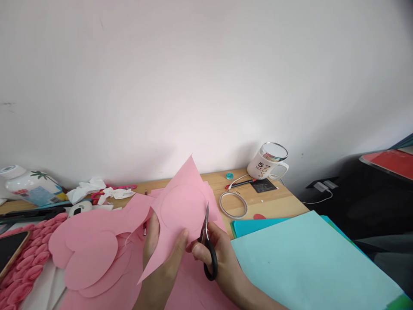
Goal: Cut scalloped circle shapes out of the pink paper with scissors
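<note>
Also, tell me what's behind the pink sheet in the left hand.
More pink paper shows right of that sheet, and wall beyond its top; what its middle covers is hidden.

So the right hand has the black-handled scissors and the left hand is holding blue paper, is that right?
Not quite: the paper in the left hand is pink, as the head view shows. The right hand does have the black-handled scissors.
</note>
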Demonstrator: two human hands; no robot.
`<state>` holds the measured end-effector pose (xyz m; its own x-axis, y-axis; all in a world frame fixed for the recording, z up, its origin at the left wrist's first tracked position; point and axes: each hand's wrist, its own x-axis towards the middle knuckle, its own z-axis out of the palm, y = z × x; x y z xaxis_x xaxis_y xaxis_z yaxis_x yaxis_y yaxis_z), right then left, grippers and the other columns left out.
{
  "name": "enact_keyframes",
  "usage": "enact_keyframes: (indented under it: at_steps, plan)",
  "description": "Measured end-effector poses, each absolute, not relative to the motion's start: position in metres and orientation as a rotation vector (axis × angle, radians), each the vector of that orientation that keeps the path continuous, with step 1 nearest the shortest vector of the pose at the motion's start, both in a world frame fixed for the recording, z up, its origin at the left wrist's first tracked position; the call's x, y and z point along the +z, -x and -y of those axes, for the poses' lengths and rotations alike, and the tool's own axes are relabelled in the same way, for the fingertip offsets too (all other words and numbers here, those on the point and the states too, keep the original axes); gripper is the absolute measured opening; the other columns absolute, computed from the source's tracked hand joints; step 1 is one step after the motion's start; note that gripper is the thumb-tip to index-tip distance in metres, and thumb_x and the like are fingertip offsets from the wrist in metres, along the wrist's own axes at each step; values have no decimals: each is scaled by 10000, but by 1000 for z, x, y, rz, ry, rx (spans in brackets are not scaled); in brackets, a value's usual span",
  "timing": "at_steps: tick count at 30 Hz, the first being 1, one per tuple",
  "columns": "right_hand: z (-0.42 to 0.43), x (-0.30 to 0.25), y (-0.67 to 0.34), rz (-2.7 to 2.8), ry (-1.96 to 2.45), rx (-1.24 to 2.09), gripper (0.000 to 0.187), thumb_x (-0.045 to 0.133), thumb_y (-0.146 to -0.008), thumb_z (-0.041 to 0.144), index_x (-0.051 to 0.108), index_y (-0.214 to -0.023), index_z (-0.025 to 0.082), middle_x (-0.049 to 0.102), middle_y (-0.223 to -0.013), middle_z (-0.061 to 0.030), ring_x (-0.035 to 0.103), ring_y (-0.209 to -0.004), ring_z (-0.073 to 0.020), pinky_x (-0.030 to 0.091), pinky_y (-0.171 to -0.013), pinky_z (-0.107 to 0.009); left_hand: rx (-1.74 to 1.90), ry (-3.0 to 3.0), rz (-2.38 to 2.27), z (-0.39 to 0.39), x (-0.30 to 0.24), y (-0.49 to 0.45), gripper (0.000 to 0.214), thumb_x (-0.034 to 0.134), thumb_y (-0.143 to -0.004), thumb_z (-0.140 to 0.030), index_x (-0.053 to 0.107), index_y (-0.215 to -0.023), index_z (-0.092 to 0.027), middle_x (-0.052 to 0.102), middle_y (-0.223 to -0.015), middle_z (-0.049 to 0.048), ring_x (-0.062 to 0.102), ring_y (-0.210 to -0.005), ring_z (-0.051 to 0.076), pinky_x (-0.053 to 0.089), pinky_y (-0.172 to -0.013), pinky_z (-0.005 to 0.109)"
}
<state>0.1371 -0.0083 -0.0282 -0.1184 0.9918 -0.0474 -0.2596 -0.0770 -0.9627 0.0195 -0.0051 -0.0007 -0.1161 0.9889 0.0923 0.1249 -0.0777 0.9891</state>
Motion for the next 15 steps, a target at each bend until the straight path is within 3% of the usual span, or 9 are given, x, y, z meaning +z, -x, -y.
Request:
enact_keyframes:
  at_steps: [5, 9, 13, 15]
  plan:
    - [9, -29, -137, 1051, 1033, 1438, 499, 670, -575, 601, 394, -654, 192, 434, -532, 41, 340, -499, -93, 265, -460, -226, 1244, -1332, -1388, 4, -1, -16, 616, 585, -766, -342, 277, -1297, -290, 515, -1162, 63, 479, -1078, 235, 414, -860, 315]
    - [9, -28, -137, 1050, 1038, 1439, 472, 678, -581, 577, 421, -661, 189, 467, -528, 34, 391, -494, -102, 299, -460, -225, 1251, -1324, -1400, 4, -3, -17, 587, 587, -756, -358, 334, -1277, -266, 543, -1164, 73, 506, -1057, 249, 414, -875, 340]
    - [11, -27, -137, 1043, 1073, 1433, 460, 678, -589, 572, 442, -652, 183, 493, -522, 26, 415, -489, -103, 316, -454, -219, 1429, -1325, -1509, 5, -5, -23, 607, 586, -733, -428, 393, -1279, -249, 508, -1241, 81, 416, -1181, 273, 337, -983, 359]
    - [12, -27, -136, 1042, 1075, 1436, 457, 679, -599, 565, 436, -649, 181, 503, -530, 22, 423, -496, -103, 325, -458, -219, 1472, -1320, -1527, 6, -8, -24, 659, 599, -715, -444, 382, -1297, -226, 566, -1161, 92, 419, -1185, 281, 365, -969, 366]
